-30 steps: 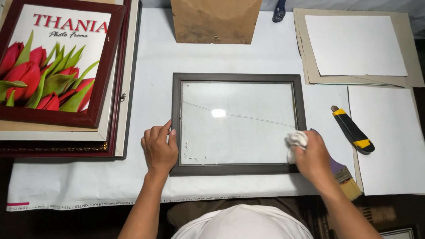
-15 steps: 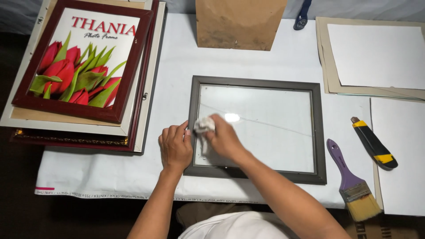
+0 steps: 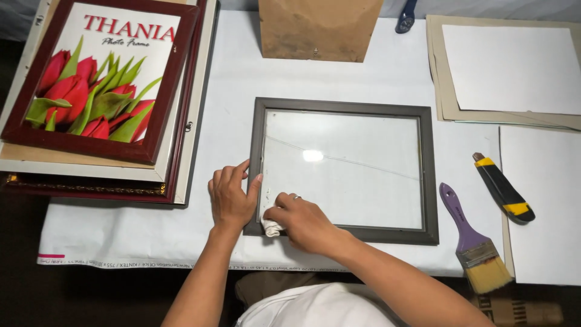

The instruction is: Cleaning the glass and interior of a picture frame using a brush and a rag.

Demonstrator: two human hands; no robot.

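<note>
A dark grey picture frame [image 3: 431, 175] with a glass pane lies flat on the white-covered table [image 3: 230, 85]. My left hand [image 3: 231, 198] rests flat on the frame's left edge, near its lower left corner. My right hand [image 3: 302, 221] presses a small crumpled white cloth [image 3: 272, 228] onto the glass at the lower left corner of the frame. A thin line runs across the pane.
A stack of picture frames [image 3: 97, 91], topped by a dark red one with a tulip print, lies at the left. A brown paper bag [image 3: 318, 27] stands at the back. Purple-handled paintbrush [image 3: 469, 239], yellow-black utility knife [image 3: 503, 186] and paper sheets [image 3: 511, 60] lie at the right.
My right hand has carried the cloth from the frame's right edge across the glass to its lower left corner. The left hand stays on the left edge.
</note>
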